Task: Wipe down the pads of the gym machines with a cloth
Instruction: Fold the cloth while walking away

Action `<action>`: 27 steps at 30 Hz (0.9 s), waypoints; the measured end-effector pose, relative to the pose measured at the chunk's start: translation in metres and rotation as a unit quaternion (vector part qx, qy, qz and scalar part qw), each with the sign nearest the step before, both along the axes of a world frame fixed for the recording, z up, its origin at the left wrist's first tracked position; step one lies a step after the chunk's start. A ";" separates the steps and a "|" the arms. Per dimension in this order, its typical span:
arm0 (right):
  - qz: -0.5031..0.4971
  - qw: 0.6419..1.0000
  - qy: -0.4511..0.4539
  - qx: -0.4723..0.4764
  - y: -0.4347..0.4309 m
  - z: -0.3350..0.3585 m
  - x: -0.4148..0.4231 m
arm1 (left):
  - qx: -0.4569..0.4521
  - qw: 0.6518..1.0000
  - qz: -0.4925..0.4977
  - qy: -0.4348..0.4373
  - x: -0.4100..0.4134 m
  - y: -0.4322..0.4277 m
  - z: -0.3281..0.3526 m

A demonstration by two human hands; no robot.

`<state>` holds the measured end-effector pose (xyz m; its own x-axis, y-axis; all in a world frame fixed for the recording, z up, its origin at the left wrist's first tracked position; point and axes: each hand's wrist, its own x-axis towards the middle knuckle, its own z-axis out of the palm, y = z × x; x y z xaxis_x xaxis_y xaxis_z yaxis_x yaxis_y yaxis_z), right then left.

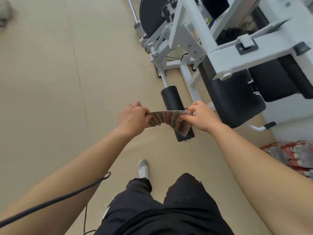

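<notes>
A striped grey-brown cloth [166, 120] hangs stretched between both my hands, above a black roller pad [171, 100] of a white-framed gym machine [225, 55]. My left hand [133, 117] pinches the cloth's left edge. The right edge is pinched by my right hand [202, 116]. The cloth's lower corner droops over the near end of the roller pad and hides part of it. A black seat pad [235, 99] lies just right of my right hand, with another black pad [277, 82] behind it.
Beige floor [50, 82] spreads to the left. A round black disc [152, 16] stands at the machine's far end. A red and white pack of bottles [293, 155] lies at the right. My shoe [143, 168], dark trousers and a dark cord [50, 202] are below.
</notes>
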<state>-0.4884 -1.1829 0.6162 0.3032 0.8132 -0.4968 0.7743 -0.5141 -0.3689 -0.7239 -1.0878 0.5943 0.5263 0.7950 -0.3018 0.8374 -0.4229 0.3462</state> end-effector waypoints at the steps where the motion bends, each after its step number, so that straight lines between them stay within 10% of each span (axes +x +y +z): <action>1: 0.000 1.000 0.006 0.011 0.012 0.002 -0.008 | 0.029 0.999 -0.005 0.014 -0.010 0.014 0.001; 12: -0.191 0.916 0.338 0.098 0.154 0.014 -0.041 | -0.021 0.963 0.254 -0.088 -0.089 0.153 0.009; 16: -0.262 0.846 0.450 0.118 0.221 0.018 -0.053 | -0.182 0.841 0.453 -0.233 -0.078 0.199 0.024; 20: -0.177 0.872 0.435 0.136 0.282 0.029 -0.070 | -0.324 0.723 0.502 -0.347 -0.047 0.246 0.043; 27: -0.031 0.912 0.363 0.188 0.367 0.032 -0.081 | -0.368 0.705 0.469 -0.384 -0.006 0.320 0.051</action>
